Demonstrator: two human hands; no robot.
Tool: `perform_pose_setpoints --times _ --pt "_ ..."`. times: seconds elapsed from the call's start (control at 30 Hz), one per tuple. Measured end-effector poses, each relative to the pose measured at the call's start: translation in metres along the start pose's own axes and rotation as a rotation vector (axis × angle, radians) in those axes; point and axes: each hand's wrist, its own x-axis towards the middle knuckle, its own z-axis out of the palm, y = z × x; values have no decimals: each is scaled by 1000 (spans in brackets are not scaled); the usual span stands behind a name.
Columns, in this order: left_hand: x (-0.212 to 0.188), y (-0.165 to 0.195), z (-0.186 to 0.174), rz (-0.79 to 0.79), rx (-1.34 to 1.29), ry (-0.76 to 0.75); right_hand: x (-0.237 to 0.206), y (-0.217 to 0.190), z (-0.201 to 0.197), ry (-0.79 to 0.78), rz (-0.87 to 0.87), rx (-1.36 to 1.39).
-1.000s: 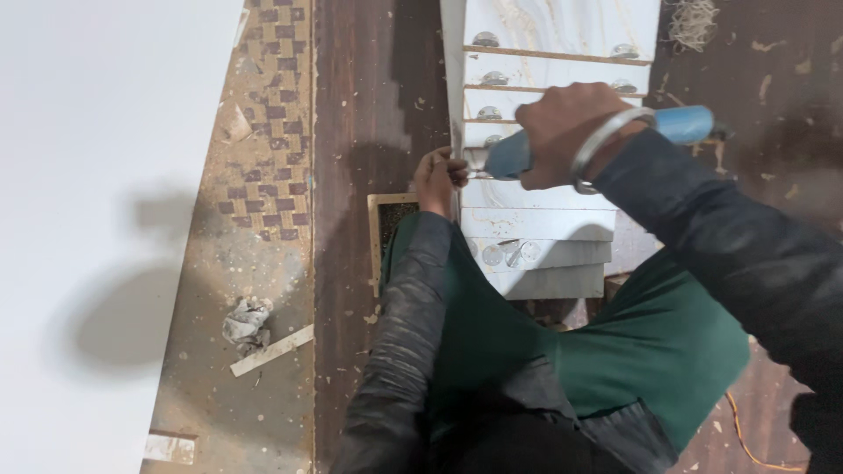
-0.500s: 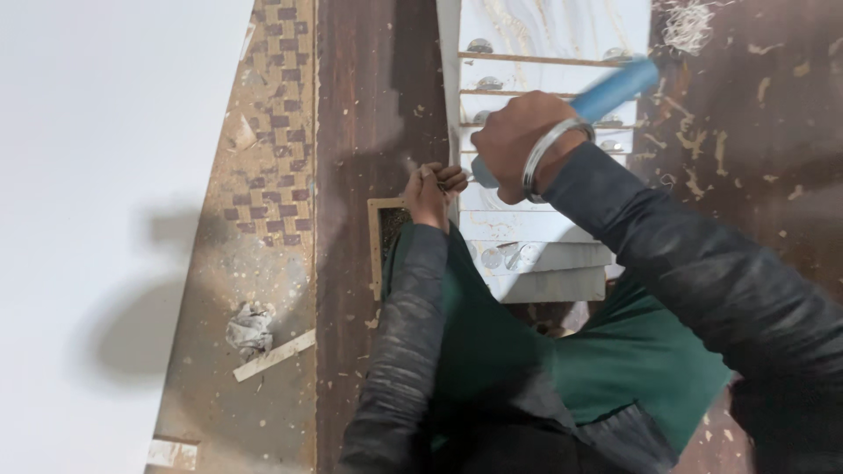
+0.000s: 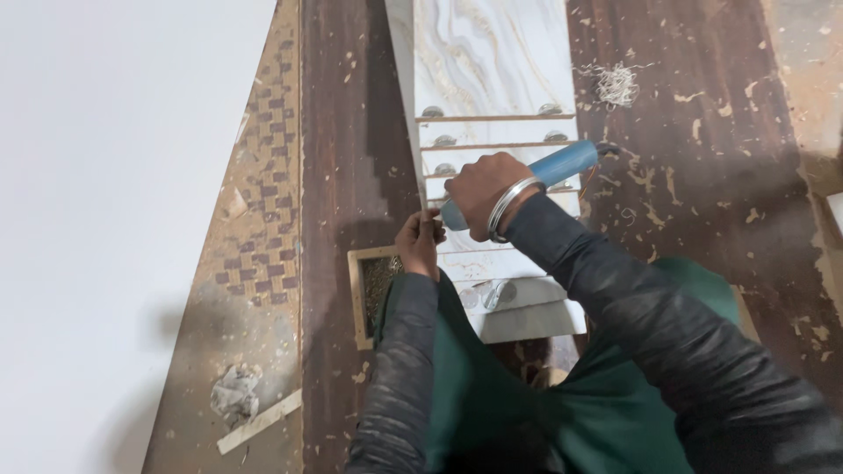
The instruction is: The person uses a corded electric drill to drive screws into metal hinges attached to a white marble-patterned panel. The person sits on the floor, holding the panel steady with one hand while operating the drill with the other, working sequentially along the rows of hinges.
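I see my right hand (image 3: 481, 195) clenched around a blue cylindrical tool handle (image 3: 551, 171), forearm angled over the white marble-patterned drawer cabinet (image 3: 492, 79). My left hand (image 3: 421, 242) pinches that cabinet's left edge, fingers closed just below the handle's near end, above a small wooden tray (image 3: 357, 294).

R hand (image 3: 481, 193) gripping blue tool (image 3: 562, 164), L hand (image 3: 420, 241) on marbled cabinet (image 3: 492, 70)

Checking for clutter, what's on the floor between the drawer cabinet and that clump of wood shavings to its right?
In the head view, only bare dark floor with scattered chips separates the white drawer cabinet from the clump of wood shavings.
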Motion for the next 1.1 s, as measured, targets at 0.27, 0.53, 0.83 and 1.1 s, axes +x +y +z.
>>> perform_pose_setpoints --times 0.27,0.53,0.83,1.1 --pt "-11 11 9 -87 142 77 -59 40 50 292 57 263" --pt "4 -7 29 -240 -272 132 -123 68 92 625 196 757" --pt "6 -25 49 -361 -328 272 -128 73 122 620 215 953" --pt "6 -29 50 -405 -313 356 -125 72 130 590 184 969"
